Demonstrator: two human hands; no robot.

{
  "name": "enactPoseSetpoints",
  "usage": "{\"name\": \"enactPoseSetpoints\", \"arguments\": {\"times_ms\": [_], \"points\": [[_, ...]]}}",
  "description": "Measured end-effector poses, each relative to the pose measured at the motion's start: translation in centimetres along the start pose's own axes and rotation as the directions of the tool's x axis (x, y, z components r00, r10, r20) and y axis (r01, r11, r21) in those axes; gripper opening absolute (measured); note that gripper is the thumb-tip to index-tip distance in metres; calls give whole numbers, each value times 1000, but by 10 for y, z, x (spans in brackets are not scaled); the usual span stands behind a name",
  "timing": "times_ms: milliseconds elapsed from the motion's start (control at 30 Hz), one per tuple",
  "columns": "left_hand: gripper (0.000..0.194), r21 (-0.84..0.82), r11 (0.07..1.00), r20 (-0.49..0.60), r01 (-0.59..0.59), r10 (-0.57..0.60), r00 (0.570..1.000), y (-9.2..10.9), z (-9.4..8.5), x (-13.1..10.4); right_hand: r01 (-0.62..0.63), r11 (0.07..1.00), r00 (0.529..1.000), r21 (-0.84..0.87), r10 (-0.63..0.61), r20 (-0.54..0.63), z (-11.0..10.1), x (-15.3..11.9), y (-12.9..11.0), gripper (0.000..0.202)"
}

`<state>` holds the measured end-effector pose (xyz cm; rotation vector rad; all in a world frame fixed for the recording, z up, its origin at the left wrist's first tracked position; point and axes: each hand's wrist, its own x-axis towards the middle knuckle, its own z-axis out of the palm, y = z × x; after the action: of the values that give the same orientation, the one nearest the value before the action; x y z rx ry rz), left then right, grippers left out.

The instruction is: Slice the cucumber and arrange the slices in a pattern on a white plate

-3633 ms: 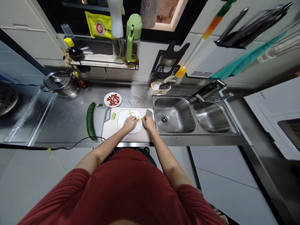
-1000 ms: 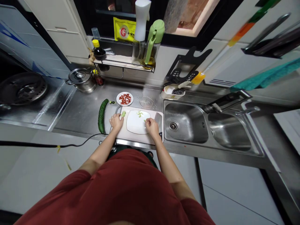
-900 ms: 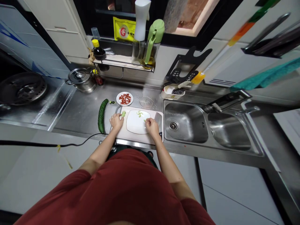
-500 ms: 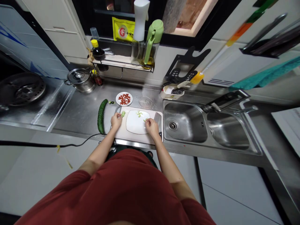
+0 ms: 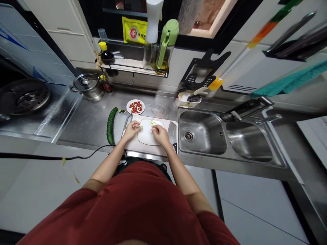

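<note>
A white plate [image 5: 148, 137] lies on the pale cutting board [image 5: 133, 145], with a few cucumber slices [image 5: 152, 122] at its far edge. My left hand [image 5: 132, 130] is over the plate's left edge, its fingers closed on pale green cucumber slices [image 5: 141, 127]. Over the plate, just below the laid slices, my right hand [image 5: 159, 133] pinches at a slice, mostly hidden by the fingertips. A knife [image 5: 172, 131] rests on the board's right side. Left of the board lies a long cucumber [image 5: 110, 126], with small cut ends [image 5: 122, 111] beside it.
A small plate of chopped red pieces [image 5: 135, 107] stands behind the board, beside a clear round dish [image 5: 158, 110]. The double sink [image 5: 201, 132] adjoins the board on the right. A lidded pot [image 5: 88, 86] stands at the back left, under a bottle shelf [image 5: 135, 66].
My left hand has moved right with the cucumber slices, from the board to the plate's left edge. My right hand has shifted left, from the plate's right edge to near the laid slices.
</note>
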<state>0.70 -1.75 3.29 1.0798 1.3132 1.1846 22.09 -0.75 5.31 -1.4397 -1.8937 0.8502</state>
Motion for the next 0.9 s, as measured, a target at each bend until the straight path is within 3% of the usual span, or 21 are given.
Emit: {"name": "enactPoseSetpoints", "arguments": {"times_ms": [133, 300, 667, 900], "points": [[40, 7, 1000, 135, 13, -14, 991, 9, 10, -10, 61, 994, 996, 92, -66, 51, 1, 1, -7, 20], [41, 43, 999, 254, -10, -1, 967, 6, 25, -21, 73, 988, 985, 140, -93, 148, -1, -6, -10, 17], [44, 76, 997, 320, 9, -33, 947, -2, 38, -28, 37, 993, 963, 111, -65, 260, -4, -18, -2, 9], [52, -35, 993, 337, 110, -92, 937, 3, 35, -26, -10, 976, 979, 219, -35, 202, 0, -14, 1, 10]]}}
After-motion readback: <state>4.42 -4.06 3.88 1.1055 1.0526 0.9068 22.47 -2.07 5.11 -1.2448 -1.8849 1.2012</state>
